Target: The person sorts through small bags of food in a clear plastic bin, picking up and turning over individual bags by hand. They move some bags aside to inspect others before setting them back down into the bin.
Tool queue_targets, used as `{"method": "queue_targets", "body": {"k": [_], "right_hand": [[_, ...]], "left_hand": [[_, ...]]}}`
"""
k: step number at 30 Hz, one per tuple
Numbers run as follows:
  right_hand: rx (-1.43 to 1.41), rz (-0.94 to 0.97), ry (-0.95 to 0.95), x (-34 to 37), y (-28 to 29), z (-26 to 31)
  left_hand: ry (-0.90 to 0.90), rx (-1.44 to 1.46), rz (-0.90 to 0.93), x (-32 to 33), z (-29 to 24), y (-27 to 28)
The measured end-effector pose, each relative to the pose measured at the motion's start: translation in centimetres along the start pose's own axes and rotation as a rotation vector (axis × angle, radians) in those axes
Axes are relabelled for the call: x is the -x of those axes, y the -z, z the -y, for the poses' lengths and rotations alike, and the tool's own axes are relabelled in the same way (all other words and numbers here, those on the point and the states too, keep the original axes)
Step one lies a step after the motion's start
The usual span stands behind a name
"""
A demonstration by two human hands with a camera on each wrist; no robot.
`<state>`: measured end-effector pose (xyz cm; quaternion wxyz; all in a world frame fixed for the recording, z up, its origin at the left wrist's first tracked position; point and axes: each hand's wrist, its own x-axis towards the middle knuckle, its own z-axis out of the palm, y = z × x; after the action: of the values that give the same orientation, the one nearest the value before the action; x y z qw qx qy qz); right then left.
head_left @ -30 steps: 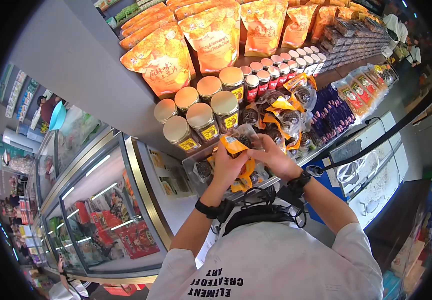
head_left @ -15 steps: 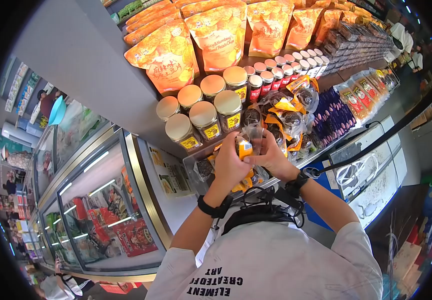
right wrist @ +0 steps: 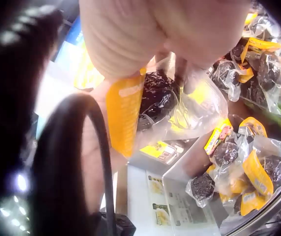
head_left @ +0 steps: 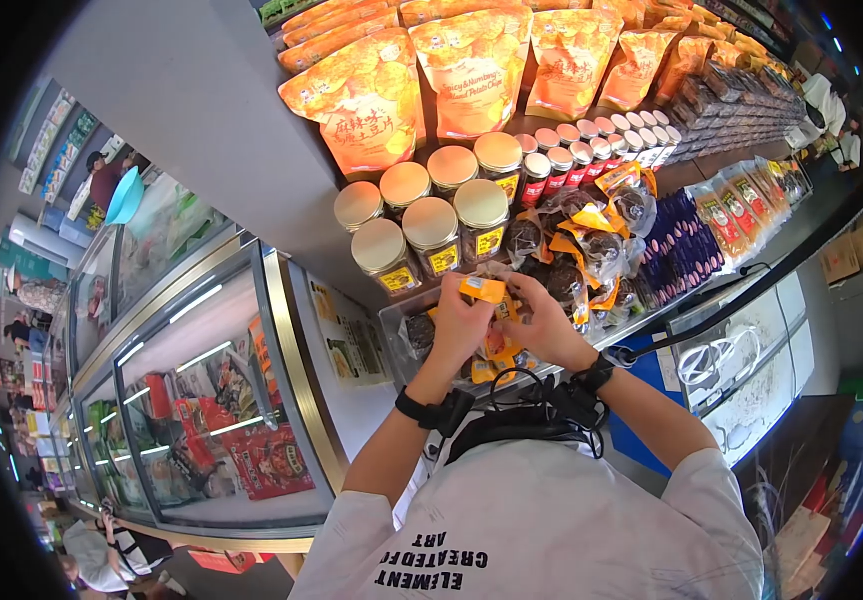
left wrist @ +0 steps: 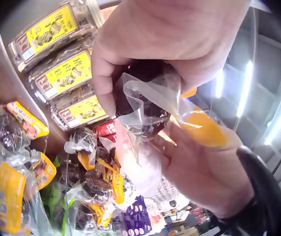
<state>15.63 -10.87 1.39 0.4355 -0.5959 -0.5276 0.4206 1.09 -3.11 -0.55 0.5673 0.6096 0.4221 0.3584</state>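
Observation:
Both hands hold one clear sealed pouch of dark, glossy, round food (left wrist: 147,101) with an orange label (head_left: 483,290). My left hand (head_left: 460,328) grips it from the left, and in the left wrist view its fingers curl over the dark lump. From the other side my right hand (head_left: 549,328) pinches the pouch, its fingers partly hidden behind the plastic in the right wrist view. The orange label flap (right wrist: 124,115) sticks out beside the dark food. Below the hands, a clear bin (head_left: 390,335) contains more such pouches (right wrist: 202,187).
Large jars (head_left: 432,228) with metallic lids stand behind the hands, with small jars (head_left: 560,165) beyond. Orange chip bags (head_left: 472,80) line the back. More dark-food pouches (head_left: 592,245) are piled to the right, beside purple packets (head_left: 680,235). A glass-fronted case (head_left: 222,400) is at left.
The pouch has been turned between both hands, so its orange label now faces differently. The head view has shifted, and the shelf goods appear farther right. Both hands keep hold of the pouch.

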Motion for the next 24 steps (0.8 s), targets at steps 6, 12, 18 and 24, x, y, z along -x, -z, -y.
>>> {"method": "queue_targets", "body": {"k": [6,12,18,24], "right_hand": [[0.058,-0.120,-0.018,-0.5,-0.6,0.4],[0.288,-0.217,0.189,-2.4,-0.2,0.6],[0.616,-0.172,0.319,-3.4,-1.2,1.1],[0.945,-0.073,0.485,-3.3,-2.5,0.0]], "left_hand": [[0.160,0.366,-0.080,-0.3,0.0,-0.2],[0.305,0.661,-0.238,-1.4,-0.2,-1.5],[0.274,0.707,-0.337,-2.4,1.2,-1.9],[0.350,0.788,-0.362,-1.6,2.0,-2.0]]}}
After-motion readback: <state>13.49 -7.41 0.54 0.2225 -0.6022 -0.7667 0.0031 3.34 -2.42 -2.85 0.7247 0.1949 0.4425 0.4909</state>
